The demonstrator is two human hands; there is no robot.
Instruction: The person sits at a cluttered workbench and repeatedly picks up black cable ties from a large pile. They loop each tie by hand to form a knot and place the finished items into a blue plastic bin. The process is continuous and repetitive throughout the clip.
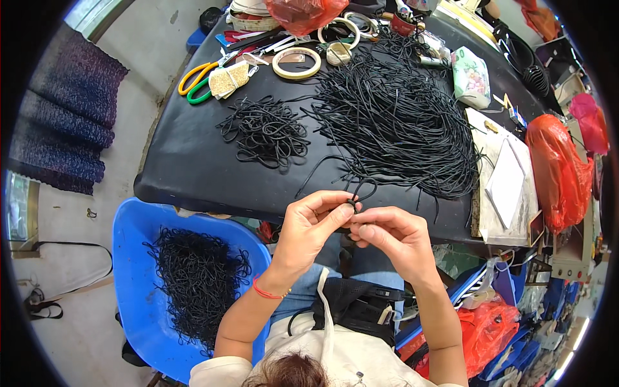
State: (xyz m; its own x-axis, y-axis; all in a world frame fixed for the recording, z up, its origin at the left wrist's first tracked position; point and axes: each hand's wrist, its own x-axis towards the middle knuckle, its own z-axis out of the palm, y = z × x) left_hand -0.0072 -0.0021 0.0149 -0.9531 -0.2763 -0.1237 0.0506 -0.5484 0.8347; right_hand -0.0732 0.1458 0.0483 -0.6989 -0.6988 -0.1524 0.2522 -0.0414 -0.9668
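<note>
Near the front edge of the black table, my left hand (322, 219) pinches a thin black cord (367, 188) that bends into a loop above the fingers. My right hand (393, 238) is closed at the same spot, its fingertips pressed on the cord just below the left thumb. A small dark knot or crossing shows between the two hands, partly covered by the fingers. Beyond them lies a wide heap of long black cords (400, 122). To its left is a smaller pile of looped black cords (267, 132).
A blue tub (132, 284) at the lower left holds a tangled mass of black cords. Scissors (195, 80) and a roll of tape (296, 63) lie at the table's back left. On the right are a white board (493, 226) and a red plastic bag (558, 174).
</note>
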